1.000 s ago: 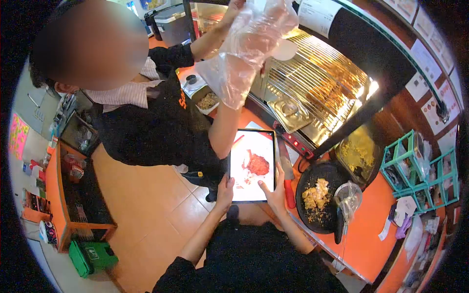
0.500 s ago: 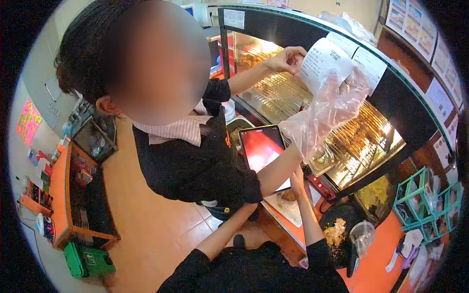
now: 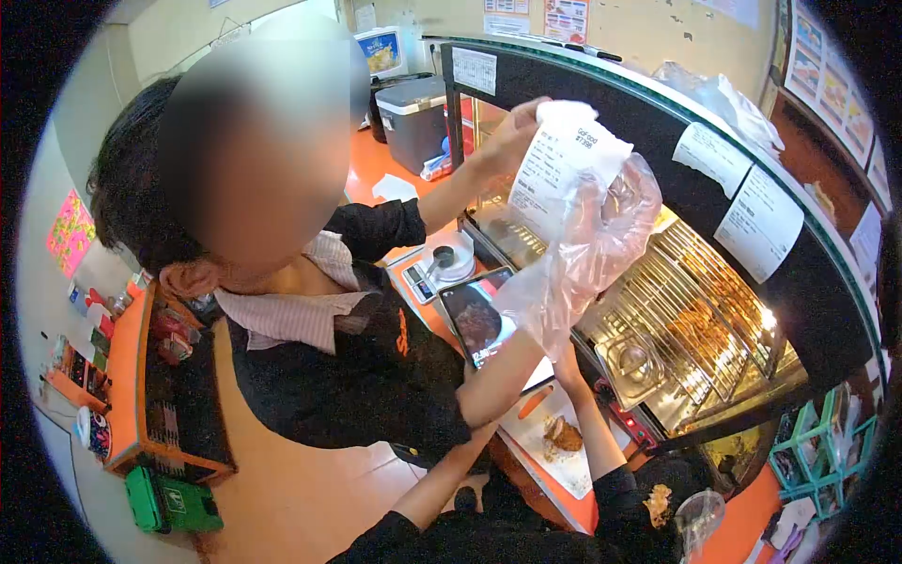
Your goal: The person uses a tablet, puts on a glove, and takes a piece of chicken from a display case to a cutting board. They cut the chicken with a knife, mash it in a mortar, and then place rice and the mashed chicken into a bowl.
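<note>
A tablet (image 3: 474, 320) with a lit screen tilts up in front of me. My right hand (image 3: 567, 367) is closed at its right edge, partly covered by a co-worker's gloved arm. My left hand (image 3: 468, 373) is mostly hidden under that arm; a bit of it shows at the tablet's left edge. Above the tablet, the co-worker's bare hand (image 3: 512, 141) and plastic-gloved hand (image 3: 606, 221) hold a printed paper receipt (image 3: 554, 164). Below my right hand, a piece of fried food (image 3: 562, 437) lies on a white board (image 3: 573, 475).
A lit glass display warmer (image 3: 695, 291) with wire racks stands ahead, receipts (image 3: 759, 221) stuck to its frame. A small scale (image 3: 437, 273) sits left of it. Green baskets (image 3: 822, 451) are at right. The co-worker (image 3: 329, 404) stands close on my left.
My view has shifted, and the co-worker's receipt now appears farther left and lower. The tablet screen has gone from a red picture to a dark one. The fried food shows more fully.
</note>
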{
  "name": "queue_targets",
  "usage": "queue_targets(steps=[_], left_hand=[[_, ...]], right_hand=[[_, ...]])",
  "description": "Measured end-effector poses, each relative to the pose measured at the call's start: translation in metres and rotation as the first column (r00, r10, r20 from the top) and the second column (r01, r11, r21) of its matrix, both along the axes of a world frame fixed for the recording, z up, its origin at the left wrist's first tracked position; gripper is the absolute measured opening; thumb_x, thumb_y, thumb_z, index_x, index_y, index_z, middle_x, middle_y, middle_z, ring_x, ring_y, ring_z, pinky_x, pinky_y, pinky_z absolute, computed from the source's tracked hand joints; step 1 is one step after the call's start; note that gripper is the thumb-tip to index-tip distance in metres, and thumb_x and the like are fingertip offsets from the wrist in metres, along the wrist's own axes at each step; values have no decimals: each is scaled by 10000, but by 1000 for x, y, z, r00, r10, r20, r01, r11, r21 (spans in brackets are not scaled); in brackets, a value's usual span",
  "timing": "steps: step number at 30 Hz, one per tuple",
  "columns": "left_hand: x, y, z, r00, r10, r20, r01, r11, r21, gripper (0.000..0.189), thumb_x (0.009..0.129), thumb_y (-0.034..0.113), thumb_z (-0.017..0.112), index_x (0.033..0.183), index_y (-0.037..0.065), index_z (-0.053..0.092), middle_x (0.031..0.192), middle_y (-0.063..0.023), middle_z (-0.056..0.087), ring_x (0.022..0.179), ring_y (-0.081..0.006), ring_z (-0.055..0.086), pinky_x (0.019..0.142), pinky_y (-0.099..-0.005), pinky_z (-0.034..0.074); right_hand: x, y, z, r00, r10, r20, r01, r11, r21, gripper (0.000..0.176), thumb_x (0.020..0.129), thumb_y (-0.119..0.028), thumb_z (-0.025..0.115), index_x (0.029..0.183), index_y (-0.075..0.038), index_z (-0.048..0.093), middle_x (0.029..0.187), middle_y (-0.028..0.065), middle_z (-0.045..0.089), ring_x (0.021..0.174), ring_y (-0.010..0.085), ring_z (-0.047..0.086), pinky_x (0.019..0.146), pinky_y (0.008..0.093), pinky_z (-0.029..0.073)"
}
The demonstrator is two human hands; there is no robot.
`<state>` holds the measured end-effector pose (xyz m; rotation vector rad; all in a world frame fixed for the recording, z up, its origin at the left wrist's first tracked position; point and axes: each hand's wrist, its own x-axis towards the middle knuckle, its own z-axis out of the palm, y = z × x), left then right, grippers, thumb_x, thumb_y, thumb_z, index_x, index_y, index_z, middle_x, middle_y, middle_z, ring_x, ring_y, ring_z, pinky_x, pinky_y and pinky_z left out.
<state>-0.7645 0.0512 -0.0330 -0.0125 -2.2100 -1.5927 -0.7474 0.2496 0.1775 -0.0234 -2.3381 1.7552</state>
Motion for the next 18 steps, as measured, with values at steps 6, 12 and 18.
queue_targets(steps=[6, 12, 18], left_hand=[[17, -28, -3, 990, 72, 123, -94, 977, 189, 525, 1026, 393, 408, 1373, 2, 456, 1300, -117, 546, 1225, -252, 467, 1064, -351, 335], [44, -2, 119, 955, 78, 285, -253, 717, 650, 467, 1037, 404, 357, 1247, 21, 521, 1132, -60, 598, 993, -155, 582, 873, -307, 463], [66, -1, 139, 958, -21, 285, -212, 617, 758, 431, 1039, 355, 363, 1112, -23, 557, 1113, -80, 611, 1021, -182, 572, 915, -314, 419]], right_hand=[[-15, -15, -1, 969, 246, -27, -247, 963, -110, 602, 925, -252, 633, 1427, -35, 380, 1457, 185, 423, 1368, 282, 392, 1140, 391, 289], [-6, -26, 21, 967, 251, -40, -250, 968, 33, 942, 687, -196, 856, 1461, -54, 338, 1483, 137, 401, 1388, 256, 362, 1171, 389, 244], [2, -23, 22, 923, 352, -153, -341, 935, 95, 1106, 592, -293, 909, 1478, -63, 287, 1480, 166, 387, 1365, 296, 390, 1148, 406, 286]])
